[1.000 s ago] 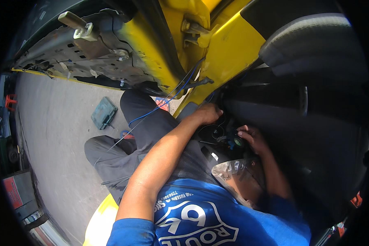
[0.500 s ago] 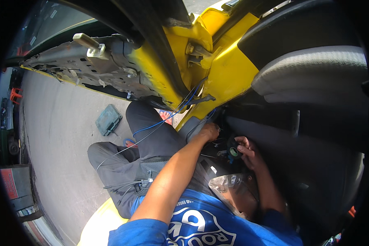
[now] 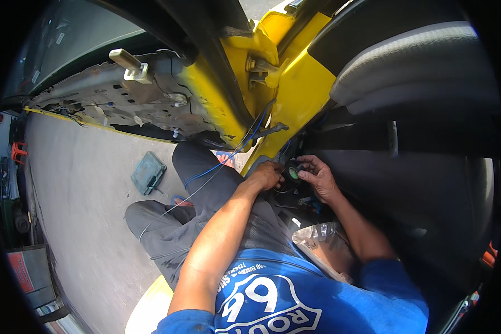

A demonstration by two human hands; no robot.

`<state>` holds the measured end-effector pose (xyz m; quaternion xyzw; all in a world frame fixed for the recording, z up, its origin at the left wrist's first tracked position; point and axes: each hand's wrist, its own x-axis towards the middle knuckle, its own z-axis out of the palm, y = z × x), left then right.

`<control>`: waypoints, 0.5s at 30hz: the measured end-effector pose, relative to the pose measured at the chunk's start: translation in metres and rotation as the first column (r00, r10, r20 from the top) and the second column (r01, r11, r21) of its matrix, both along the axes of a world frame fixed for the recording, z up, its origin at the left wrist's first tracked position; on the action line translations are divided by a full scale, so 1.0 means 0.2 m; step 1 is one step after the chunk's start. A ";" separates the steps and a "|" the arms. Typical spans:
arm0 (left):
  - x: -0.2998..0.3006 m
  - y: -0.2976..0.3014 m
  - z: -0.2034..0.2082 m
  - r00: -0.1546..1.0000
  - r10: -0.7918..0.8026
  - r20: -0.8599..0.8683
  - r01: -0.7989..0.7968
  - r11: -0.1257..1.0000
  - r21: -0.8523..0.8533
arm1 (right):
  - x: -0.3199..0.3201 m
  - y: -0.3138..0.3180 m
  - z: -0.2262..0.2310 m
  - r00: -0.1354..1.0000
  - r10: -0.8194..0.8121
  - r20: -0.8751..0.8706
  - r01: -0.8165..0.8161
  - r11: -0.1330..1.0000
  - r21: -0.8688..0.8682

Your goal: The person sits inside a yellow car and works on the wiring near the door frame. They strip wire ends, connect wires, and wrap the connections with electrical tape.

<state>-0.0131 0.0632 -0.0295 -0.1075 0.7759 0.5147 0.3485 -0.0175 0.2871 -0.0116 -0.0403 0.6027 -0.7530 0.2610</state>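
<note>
In my right hand (image 3: pixel 321 179) is a roll of black tape (image 3: pixel 293 173) with a green core, gripped at its edge by thumb and fingers. My left hand (image 3: pixel 267 176) is closed beside the roll, its fingertips close to the tape. What those fingers pinch is too small and dark to make out. A thin dark wire curves just below the two hands. Blue and grey wires (image 3: pixel 209 171) run from the yellow door pillar across my legs. Under my right wrist lies a small blue-and-black item (image 3: pixel 313 205), partly in shadow.
A stripped car door (image 3: pixel 145 100) stands open at the left, its metal bare. A grey seat (image 3: pixel 412 67) is at the right. On the ground lies a green case (image 3: pixel 148 173). A clear plastic bag (image 3: pixel 323 245) rests against my lap. An orange stool (image 3: pixel 19 153) stands far left.
Both hands have shifted left and up, out of the dark footwell. The tape roll has come up close to my left fingertips. My view has tilted slightly.
</note>
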 end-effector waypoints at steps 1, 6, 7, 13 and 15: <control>0.00 -0.01 0.01 0.997 0.079 0.005 -0.079 0.997 -0.006 | 0.01 -0.01 -0.01 0.999 0.027 0.032 -0.028 0.999 0.041; 0.02 -0.02 0.02 0.998 0.054 -0.030 -0.055 0.998 -0.040 | 0.05 -0.04 -0.08 0.994 0.071 0.086 -0.088 0.972 0.219; 0.01 -0.03 0.02 1.000 0.021 -0.013 -0.022 0.997 -0.078 | 0.05 -0.04 -0.09 0.993 0.078 0.090 -0.095 0.976 0.196; 0.00 -0.06 -0.05 0.998 0.047 -0.044 -0.050 0.997 -0.063 | 0.07 -0.05 -0.12 0.995 0.081 0.063 -0.093 0.970 0.223; 0.00 -0.07 -0.07 0.994 0.111 0.005 -0.111 0.994 0.006 | 0.08 -0.05 -0.12 0.996 0.081 0.049 -0.091 0.962 0.257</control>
